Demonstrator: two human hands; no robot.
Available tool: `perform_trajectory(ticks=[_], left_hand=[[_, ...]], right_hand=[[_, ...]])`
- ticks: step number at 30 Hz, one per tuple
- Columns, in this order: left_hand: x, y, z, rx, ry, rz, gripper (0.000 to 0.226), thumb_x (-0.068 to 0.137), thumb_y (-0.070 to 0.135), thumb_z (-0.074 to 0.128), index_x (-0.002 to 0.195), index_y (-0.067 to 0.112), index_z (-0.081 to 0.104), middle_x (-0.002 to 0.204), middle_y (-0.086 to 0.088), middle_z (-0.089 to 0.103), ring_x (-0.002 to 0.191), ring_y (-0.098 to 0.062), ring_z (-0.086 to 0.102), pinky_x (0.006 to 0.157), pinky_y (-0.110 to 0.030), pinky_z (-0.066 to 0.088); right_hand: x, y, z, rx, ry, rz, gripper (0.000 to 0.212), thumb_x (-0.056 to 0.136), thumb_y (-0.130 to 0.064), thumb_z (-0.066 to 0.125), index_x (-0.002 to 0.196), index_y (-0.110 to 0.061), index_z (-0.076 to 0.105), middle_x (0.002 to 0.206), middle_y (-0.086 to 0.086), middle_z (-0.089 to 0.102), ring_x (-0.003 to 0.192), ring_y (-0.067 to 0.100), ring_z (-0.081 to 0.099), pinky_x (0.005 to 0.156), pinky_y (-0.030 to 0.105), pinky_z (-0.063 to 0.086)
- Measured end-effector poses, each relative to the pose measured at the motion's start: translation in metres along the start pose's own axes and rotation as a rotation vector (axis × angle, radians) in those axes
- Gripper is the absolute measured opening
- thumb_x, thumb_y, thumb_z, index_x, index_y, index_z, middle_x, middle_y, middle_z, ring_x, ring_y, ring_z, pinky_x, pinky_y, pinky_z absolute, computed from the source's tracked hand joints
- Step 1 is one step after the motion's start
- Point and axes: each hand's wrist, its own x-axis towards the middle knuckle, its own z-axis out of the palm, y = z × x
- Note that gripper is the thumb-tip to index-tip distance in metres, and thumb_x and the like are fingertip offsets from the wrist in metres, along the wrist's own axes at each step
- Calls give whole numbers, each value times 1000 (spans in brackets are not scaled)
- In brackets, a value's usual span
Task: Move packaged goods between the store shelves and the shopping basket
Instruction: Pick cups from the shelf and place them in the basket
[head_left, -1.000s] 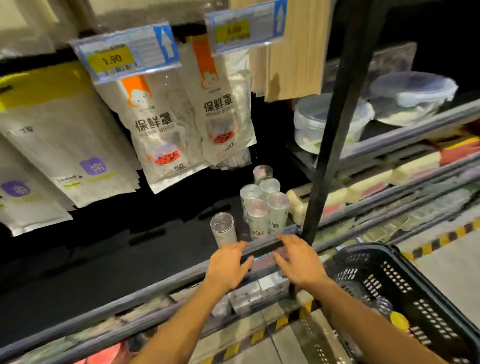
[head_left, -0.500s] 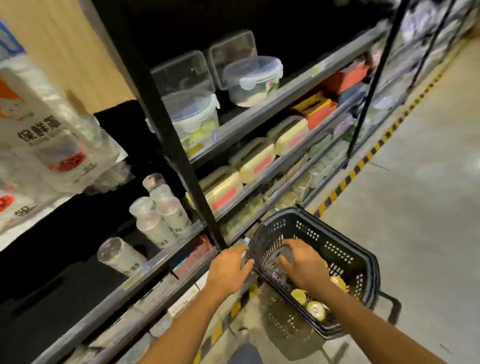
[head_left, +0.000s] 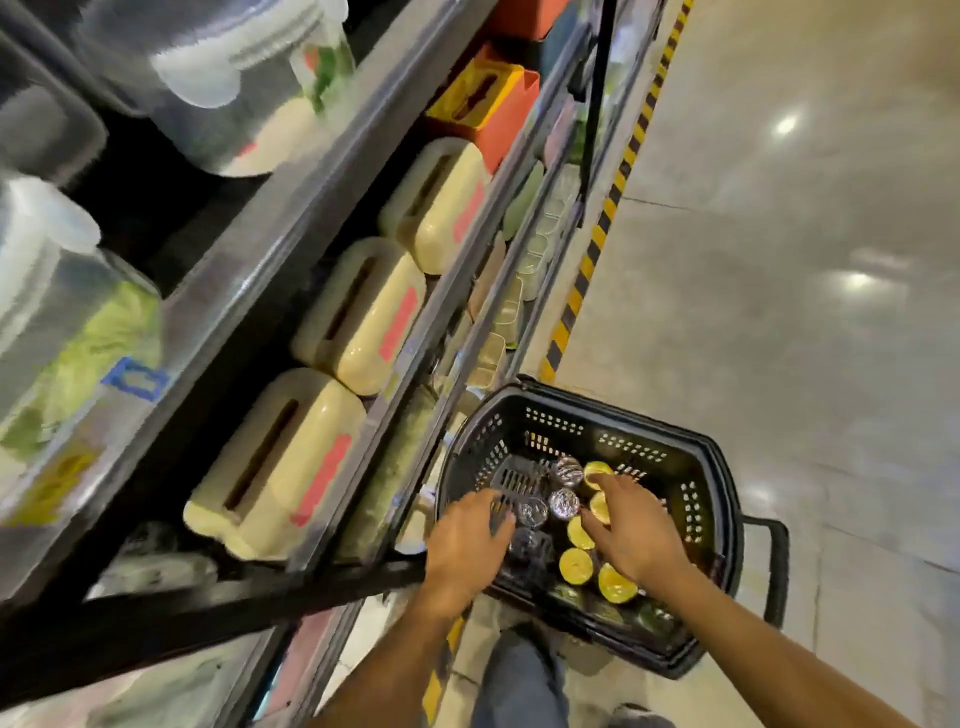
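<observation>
A black plastic shopping basket (head_left: 717, 499) stands on the floor beside the shelves. Inside it stand several small tubes, some with silver lids (head_left: 564, 503) and some with yellow lids (head_left: 575, 564). My left hand (head_left: 467, 540) hovers over the basket's left rim, fingers spread, next to a silver-lidded tube (head_left: 531, 512). My right hand (head_left: 631, 530) is inside the basket above the yellow-lidded tubes, fingers spread, its fingertips near one yellow lid (head_left: 597, 470). Neither hand holds anything that I can see.
Cream-coloured boxes with red labels (head_left: 358, 312) fill the shelf left of the basket. Clear lidded containers (head_left: 218, 67) sit on the shelf above. A black upright post (head_left: 208, 613) crosses low left. A yellow-black floor stripe (head_left: 587, 270) runs along the shelf base. My leg (head_left: 519, 675) is below.
My view has swung down from the shelf of tubes to the basket. Both hands have dropped from the shelf edge into the basket, and the left one has come over its rim.
</observation>
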Motion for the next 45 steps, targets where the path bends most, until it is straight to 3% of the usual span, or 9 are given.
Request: perform_trajectory(ticks=[4, 13, 19, 24, 27, 32, 36, 39, 45], left_hand=[[71, -25, 47, -18, -108, -25, 42, 96, 41, 45, 134, 23, 47, 132, 0, 53, 121, -19, 49, 98, -28, 37], [197, -78, 205, -29, -209, -99, 40, 91, 37, 55, 124, 15, 52, 121, -8, 58, 108, -26, 56, 87, -36, 46], [240, -107, 295, -116, -275, -104, 81, 80, 37, 72, 146, 17, 28, 145, -8, 36, 131, -25, 38, 102, -36, 38], [251, -118, 340, -138, -283, -95, 98, 66, 32, 84, 145, 20, 28, 148, -5, 34, 135, -24, 35, 107, -37, 35], [250, -118, 349, -189, -170, -124, 91, 65, 26, 85, 141, 21, 35, 142, -2, 43, 130, -23, 41, 104, -37, 40], [248, -117, 345, -202, -116, -175, 77, 67, 26, 84, 134, 21, 45, 134, -5, 53, 124, -25, 47, 100, -37, 43], [242, -109, 329, -227, -85, -199, 77, 66, 28, 84, 134, 21, 47, 132, -5, 55, 124, -24, 49, 100, -39, 45], [229, -97, 308, -243, -76, -218, 80, 66, 29, 84, 135, 22, 45, 133, -4, 54, 124, -23, 49, 100, -38, 46], [187, -63, 238, -281, -85, -220, 76, 63, 30, 85, 128, 25, 45, 123, -3, 57, 116, -23, 51, 91, -31, 43]], right_hand=[[59, 27, 47, 7, -40, 132, 47, 95, -36, 47, 136, -16, 40, 131, 6, 50, 119, 24, 48, 92, 31, 40], [169, 118, 206, 43, -137, 291, 50, 90, -32, 55, 132, -9, 42, 128, 14, 50, 118, 32, 46, 87, 36, 42], [208, 167, 294, 16, -162, 304, 74, 85, -37, 64, 144, -10, 29, 139, 13, 42, 133, 29, 31, 102, 36, 32], [219, 180, 337, -34, -109, 316, 95, 77, -46, 71, 148, -12, 19, 148, 11, 36, 142, 30, 16, 113, 40, 20], [222, 177, 347, 40, 14, 364, 90, 74, -43, 75, 146, -16, 28, 147, 10, 38, 142, 29, 16, 113, 40, 19], [219, 175, 345, 126, 114, 359, 79, 72, -36, 79, 138, -15, 43, 141, 14, 45, 139, 32, 25, 110, 41, 23], [210, 172, 333, 209, 179, 330, 78, 65, -35, 83, 132, -13, 51, 125, 12, 57, 124, 32, 45, 103, 43, 37], [199, 163, 316, 256, 177, 323, 77, 65, -38, 83, 131, -13, 51, 119, 8, 60, 114, 27, 51, 96, 38, 42], [161, 131, 246, 351, 209, 307, 80, 65, -30, 84, 134, -13, 48, 126, 8, 58, 119, 24, 51, 95, 32, 41]])
